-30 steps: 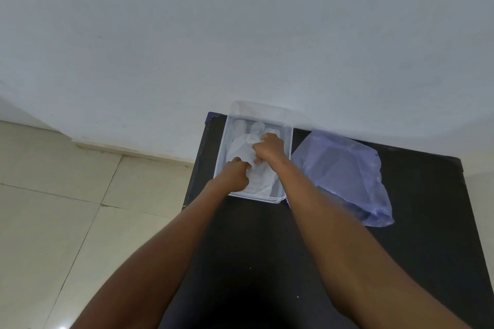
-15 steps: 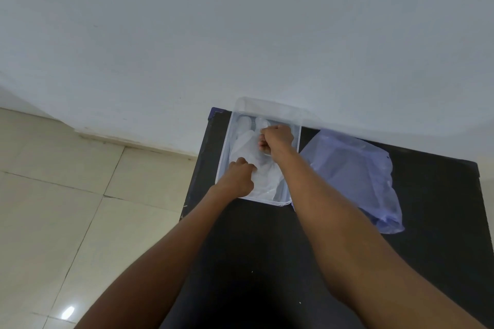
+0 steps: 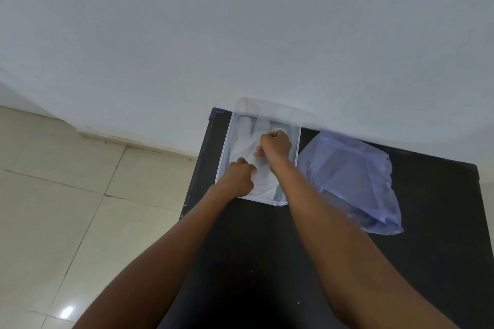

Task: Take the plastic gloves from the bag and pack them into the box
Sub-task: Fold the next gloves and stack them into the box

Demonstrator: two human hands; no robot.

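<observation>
Both hands work inside the box [image 3: 297,141], a clear tray on the black bench [image 3: 427,222]. Left hand [image 3: 239,177], curled shut, presses the near part of the gloves [image 3: 247,145] flat against the box floor. Right hand [image 3: 275,143], just beyond it, is fisted on the same gloves, whose fingers point away from the hands. To the right of the right hand lies the bluish bag [image 3: 352,179], crumpled, beside the box.

Dim, even indoor light; small glare spot on floor tiles [image 3: 66,312] (at 7 o'clock); wide-angle bending at edges; soft focus.
</observation>
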